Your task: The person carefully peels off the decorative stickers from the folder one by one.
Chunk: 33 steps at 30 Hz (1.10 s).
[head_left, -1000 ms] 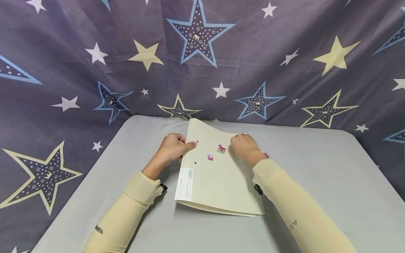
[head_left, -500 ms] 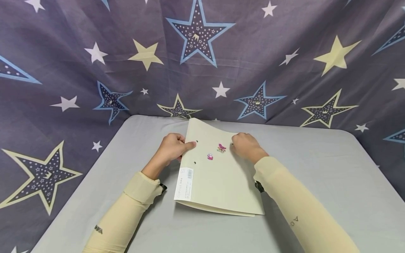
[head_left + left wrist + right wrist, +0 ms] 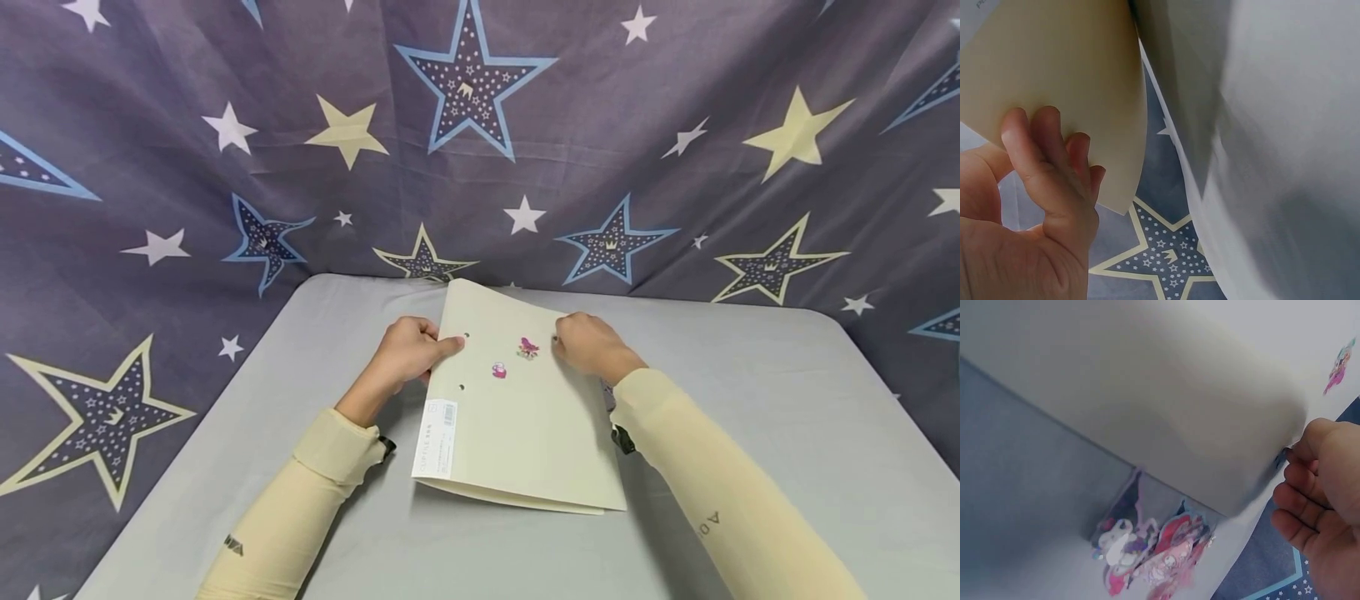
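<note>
A cream clip file [image 3: 532,433] with two punched holes and a white barcode label [image 3: 435,437] along its left side is held tilted over the bed. Two small pink-and-purple stickers, a larger one [image 3: 528,347] and a smaller one [image 3: 499,370], are on its cover. My left hand [image 3: 408,350] grips the file's left edge, thumb on the cover and fingers [image 3: 1047,131] behind. At the upper right edge my right hand [image 3: 592,346] is curled, with thumb and forefinger pinching a small dark piece [image 3: 1282,457] against the cover; I cannot tell what it is.
A small pile of pink and purple character stickers [image 3: 1166,550] lies on the grey sheet beside the file's right edge, partly hidden by the right arm. Grey-sheeted bed [image 3: 765,433] extends around. Behind it hangs a star-patterned curtain [image 3: 562,108].
My right hand has shifted slightly right along the upper right edge, and the dark piece shows more at its fingertips. The file's top edge has straightened. The left hand keeps its grip.
</note>
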### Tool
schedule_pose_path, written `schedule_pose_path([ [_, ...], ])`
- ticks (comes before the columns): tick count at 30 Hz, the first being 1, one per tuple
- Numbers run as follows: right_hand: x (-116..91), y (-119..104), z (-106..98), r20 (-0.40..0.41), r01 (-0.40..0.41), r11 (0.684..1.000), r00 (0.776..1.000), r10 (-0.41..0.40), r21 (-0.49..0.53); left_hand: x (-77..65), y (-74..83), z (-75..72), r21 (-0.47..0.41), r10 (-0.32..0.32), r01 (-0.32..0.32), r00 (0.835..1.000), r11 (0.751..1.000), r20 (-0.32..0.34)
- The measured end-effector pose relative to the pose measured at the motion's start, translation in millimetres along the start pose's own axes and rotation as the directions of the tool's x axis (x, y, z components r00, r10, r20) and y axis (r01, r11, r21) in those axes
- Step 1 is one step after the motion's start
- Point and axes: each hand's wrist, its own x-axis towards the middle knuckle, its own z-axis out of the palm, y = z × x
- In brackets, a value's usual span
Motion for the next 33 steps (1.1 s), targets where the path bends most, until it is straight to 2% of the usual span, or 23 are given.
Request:
schedule_pose_path([
  [12, -3, 7, -3, -0.046, 0.0, 1.0, 0.999, 0.0, -0.008, -0.1, 0.3, 0.8, 0.03, -0.012, 0.012, 1.0, 0.999, -0.005],
  [22, -4, 11, -5, -0.05, -0.045, 0.999, 0.998, 0.045, -0.003, 0.1, 2.2, 0.7, 0.034, -0.017, 0.017, 1.0, 0.999, -0.004],
  [33, -7, 17, -8, -0.062, -0.049, 0.999, 0.997, 0.049, -0.008, -0.2, 2.1, 0.3, 0.026, -0.015, 0.015, 1.0, 1.0, -0.001],
])
